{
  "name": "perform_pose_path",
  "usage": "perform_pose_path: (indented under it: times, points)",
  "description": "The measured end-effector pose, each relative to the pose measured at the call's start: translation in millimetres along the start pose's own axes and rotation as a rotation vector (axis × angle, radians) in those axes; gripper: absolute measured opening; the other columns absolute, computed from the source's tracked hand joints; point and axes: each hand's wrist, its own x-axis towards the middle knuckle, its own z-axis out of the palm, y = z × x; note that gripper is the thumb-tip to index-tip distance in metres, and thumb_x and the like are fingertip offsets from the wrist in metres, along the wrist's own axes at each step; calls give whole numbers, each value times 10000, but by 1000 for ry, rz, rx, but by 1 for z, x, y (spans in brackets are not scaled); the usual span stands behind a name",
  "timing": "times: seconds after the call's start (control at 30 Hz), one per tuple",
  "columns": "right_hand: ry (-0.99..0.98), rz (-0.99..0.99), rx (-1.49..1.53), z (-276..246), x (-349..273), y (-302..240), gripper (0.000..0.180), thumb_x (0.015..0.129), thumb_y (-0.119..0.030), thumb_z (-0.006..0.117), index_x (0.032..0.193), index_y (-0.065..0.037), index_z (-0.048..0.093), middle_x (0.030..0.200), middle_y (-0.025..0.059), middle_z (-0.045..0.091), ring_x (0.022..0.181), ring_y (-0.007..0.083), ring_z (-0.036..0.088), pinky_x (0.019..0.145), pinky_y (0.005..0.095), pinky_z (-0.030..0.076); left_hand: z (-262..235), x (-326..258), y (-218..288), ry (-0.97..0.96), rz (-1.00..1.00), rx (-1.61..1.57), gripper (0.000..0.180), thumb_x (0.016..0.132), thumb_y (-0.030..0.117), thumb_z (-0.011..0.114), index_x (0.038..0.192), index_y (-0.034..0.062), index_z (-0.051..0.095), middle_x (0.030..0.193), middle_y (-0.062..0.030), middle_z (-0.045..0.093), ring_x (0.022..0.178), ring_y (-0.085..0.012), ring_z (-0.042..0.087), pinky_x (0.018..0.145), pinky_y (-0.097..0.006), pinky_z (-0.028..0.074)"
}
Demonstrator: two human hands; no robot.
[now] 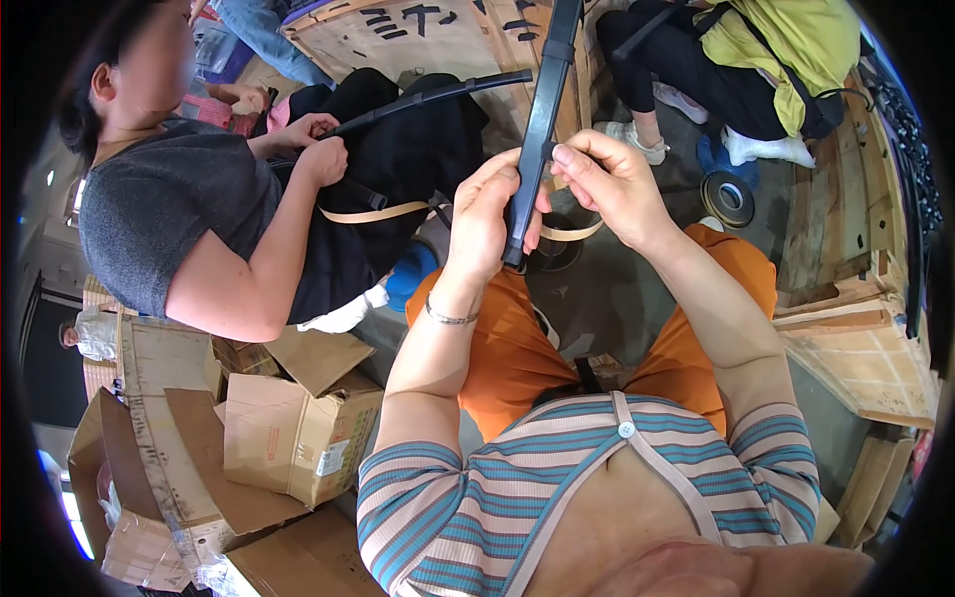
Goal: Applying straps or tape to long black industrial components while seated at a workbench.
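Observation:
My left hand [487, 214] is closed around the lower end of a long black plastic strip [542, 114], which stands slanted and runs up past the top of the view. A raised collar crosses the strip higher up. My right hand [612, 189] is pinched, thumb and forefinger at the strip's right edge; what lies between the fingertips is too small to tell. Just below that hand curves a narrow tan band [574, 236]; its ends are hidden by my fingers and the strip.
A co-worker [189, 199] on the left holds a similar black strip [433, 102], with another tan band by the lap. A second person [766, 70] sits at upper right near a tape roll [727, 199]. Cardboard boxes [288, 438] fill the lower left; a wooden crate [846, 348] stands right.

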Motion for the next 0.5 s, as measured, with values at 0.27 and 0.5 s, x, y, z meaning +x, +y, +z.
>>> perform_pose_path:
  times: [0.27,0.5]
  points:
    - [-35,-23,-3,-1,-2,-4,213,894,-194,552,801,-3,574,714,-16,542,615,33,480,563,182,405,1,-3,0,22,-1,-4,341,881,87,287,1109,-67,488,685,-121,552,391,-136,460,375,-218,382]
    - [-102,21,125,4,-2,-11,209,886,-191,567,814,4,586,710,-9,558,631,24,478,571,179,407,-2,-2,-2,2,-5,-1,343,880,90,290,1109,-66,492,684,-118,551,392,-134,459,378,-216,381]
